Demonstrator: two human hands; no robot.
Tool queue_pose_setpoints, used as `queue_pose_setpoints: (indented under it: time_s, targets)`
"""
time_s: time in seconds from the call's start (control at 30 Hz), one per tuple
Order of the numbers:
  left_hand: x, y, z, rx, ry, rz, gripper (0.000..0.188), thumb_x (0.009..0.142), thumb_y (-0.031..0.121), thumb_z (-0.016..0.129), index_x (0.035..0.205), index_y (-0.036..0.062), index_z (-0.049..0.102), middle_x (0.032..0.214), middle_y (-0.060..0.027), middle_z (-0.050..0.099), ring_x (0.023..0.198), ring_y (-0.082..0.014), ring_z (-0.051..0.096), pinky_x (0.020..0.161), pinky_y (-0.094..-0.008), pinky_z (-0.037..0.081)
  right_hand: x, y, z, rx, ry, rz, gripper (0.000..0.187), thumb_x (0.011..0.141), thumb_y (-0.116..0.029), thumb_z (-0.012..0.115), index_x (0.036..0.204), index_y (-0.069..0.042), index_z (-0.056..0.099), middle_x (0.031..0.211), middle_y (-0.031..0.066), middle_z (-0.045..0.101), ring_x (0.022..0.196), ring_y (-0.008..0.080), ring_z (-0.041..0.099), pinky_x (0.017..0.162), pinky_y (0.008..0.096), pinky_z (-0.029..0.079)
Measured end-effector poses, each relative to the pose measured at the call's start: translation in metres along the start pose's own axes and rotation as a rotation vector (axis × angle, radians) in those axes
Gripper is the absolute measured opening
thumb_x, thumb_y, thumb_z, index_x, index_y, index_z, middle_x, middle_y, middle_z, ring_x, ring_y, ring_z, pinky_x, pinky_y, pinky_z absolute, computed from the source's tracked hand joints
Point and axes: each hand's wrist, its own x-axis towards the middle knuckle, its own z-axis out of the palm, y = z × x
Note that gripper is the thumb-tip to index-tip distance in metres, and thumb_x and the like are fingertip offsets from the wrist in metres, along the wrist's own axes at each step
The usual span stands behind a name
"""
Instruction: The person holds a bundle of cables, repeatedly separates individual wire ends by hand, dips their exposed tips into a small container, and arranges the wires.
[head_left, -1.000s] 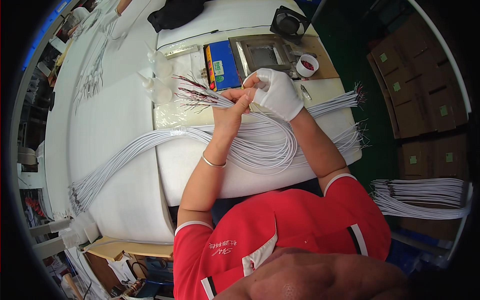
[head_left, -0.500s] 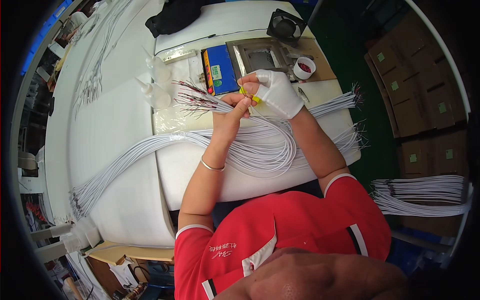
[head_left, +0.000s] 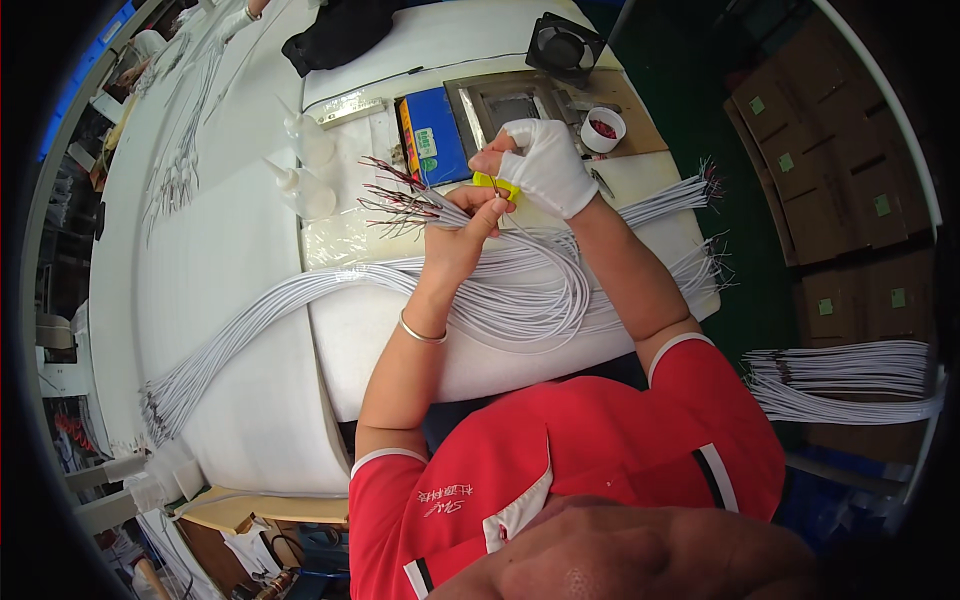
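Observation:
My left hand (head_left: 462,232), bare with a bangle at the wrist, is closed around a bundle of white cables (head_left: 530,262). The bundle's stripped ends (head_left: 400,203), dark and red wires, fan out to the left of that hand. Its thumb and fingertips pinch near a single thin wire. My right hand (head_left: 543,168), in a white glove with bare fingertips, is curled just above and to the right. A small yellow object (head_left: 494,184) shows between the two hands, apparently in the right hand's grip; its kind cannot be made out.
Behind the hands lie a blue box (head_left: 434,136), a metal fixture (head_left: 508,104), a white cup (head_left: 603,131) with small red pieces and a black fan (head_left: 565,48). Squeeze bottles (head_left: 305,192) stand at left. More cables (head_left: 260,315) cross the table; another bundle (head_left: 840,380) hangs at right.
My right hand has shifted slightly up and left, its fingers more curled, and more of the yellow object shows. My left hand keeps its hold. A hand has appeared at the far upper left.

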Motion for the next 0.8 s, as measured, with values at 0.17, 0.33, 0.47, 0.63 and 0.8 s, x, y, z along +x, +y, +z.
queue_pose_setpoints:
  time_s: [0.17,0.33,0.47,0.63,0.8]
  targets:
    - [-0.001,0.001,0.001,-0.027,0.01,0.007,0.017,0.083,0.012,0.063,0.09,-0.003,0.06,0.082,-0.0076,0.066,0.062,-0.0069,0.054,0.056,-0.019,0.045,0.002,-0.004,0.0,0.093,-0.084,0.103,0.017,0.074,-0.015,0.071,0.076,0.001,0.065,0.065,0.0036,0.061,0.058,0.008,0.053,0.054,0.0226,0.042]
    - [-0.001,-0.001,-0.002,0.005,0.0,-0.022,0.017,0.084,0.013,0.061,0.093,-0.0023,0.06,0.081,-0.0084,0.065,0.06,-0.0068,0.051,0.056,-0.0189,0.043,0.008,0.001,-0.007,0.283,-0.138,0.011,0.02,0.075,-0.016,0.07,0.082,0.002,0.067,0.069,0.0069,0.063,0.061,0.0097,0.056,0.057,0.0242,0.046]
    - [-0.001,-0.001,0.0,0.001,-0.029,0.002,0.016,0.083,0.011,0.063,0.09,-0.0028,0.06,0.081,-0.008,0.065,0.061,-0.0072,0.053,0.055,-0.0189,0.045,0.004,-0.009,-0.009,0.06,-0.168,0.06,0.021,0.073,-0.017,0.071,0.078,0.003,0.066,0.07,0.0069,0.063,0.065,0.0097,0.056,0.06,0.0246,0.045]
    - [-0.003,0.0,0.001,0.035,0.014,0.043,0.018,0.083,0.013,0.063,0.091,-0.0022,0.058,0.081,-0.0081,0.065,0.061,-0.0069,0.053,0.054,-0.0189,0.044,0.003,-0.008,0.004,0.057,-0.016,0.035,0.022,0.066,-0.015,0.077,0.071,0.003,0.065,0.063,0.0048,0.058,0.056,0.0083,0.052,0.05,0.0246,0.041]
    - [0.002,0.005,0.001,0.052,0.021,0.048,0.017,0.083,0.013,0.063,0.09,-0.0021,0.058,0.081,-0.0078,0.065,0.062,-0.0066,0.053,0.054,-0.0185,0.044,0.01,-0.003,0.017,0.176,0.133,0.124,0.025,0.065,-0.014,0.078,0.06,-0.002,0.057,0.056,0.001,0.053,0.052,0.0059,0.045,0.047,0.024,0.037]
